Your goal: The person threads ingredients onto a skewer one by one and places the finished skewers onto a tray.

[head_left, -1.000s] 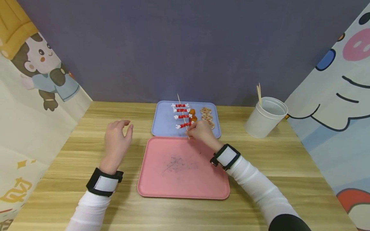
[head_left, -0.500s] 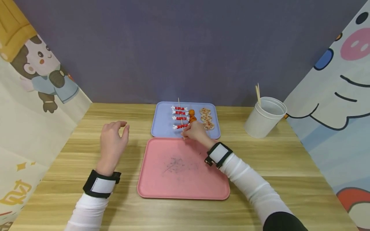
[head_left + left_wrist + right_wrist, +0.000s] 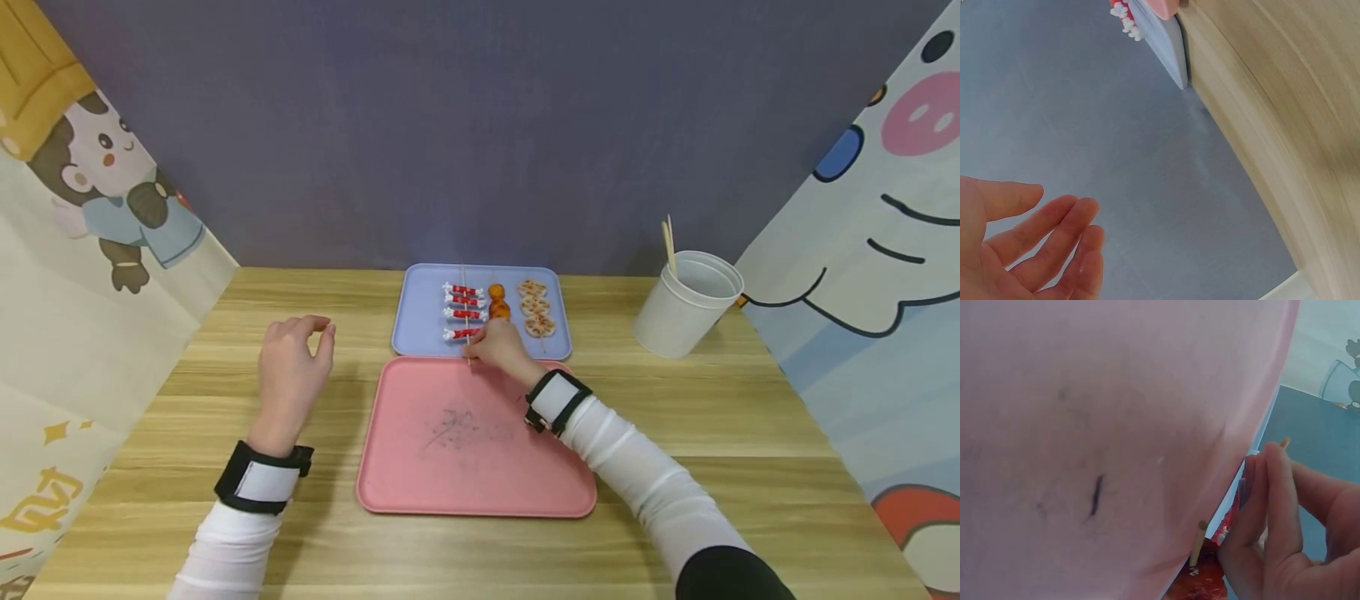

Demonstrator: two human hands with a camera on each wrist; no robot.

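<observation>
My right hand (image 3: 501,343) pinches the near end of the stick of a skewer (image 3: 465,314) strung with several red pieces with white knobbed ends. It lies over the left part of the blue tray (image 3: 414,321). In the right wrist view, the stick's tip (image 3: 1285,442) pokes out between thumb and fingers. Beside that hand is a skewer of orange balls (image 3: 498,309), partly covered by it in the head view. Further right on the tray lies a skewer of lotus root slices (image 3: 536,306). My left hand (image 3: 292,375), fingers loosely curved and holding nothing, hovers left of the trays.
In front of the blue tray sits a larger pink tray (image 3: 480,471) with dark scuff marks. A white bucket (image 3: 675,317) with a few thin sticks (image 3: 669,246) leaning in it stands at the right. A grey wall (image 3: 480,133) rises behind the wooden table (image 3: 712,400).
My right hand has moved left and slightly nearer with the red and white skewer, lowering it onto the blue tray. The orange balls show more fully. My left hand has shifted slightly left.
</observation>
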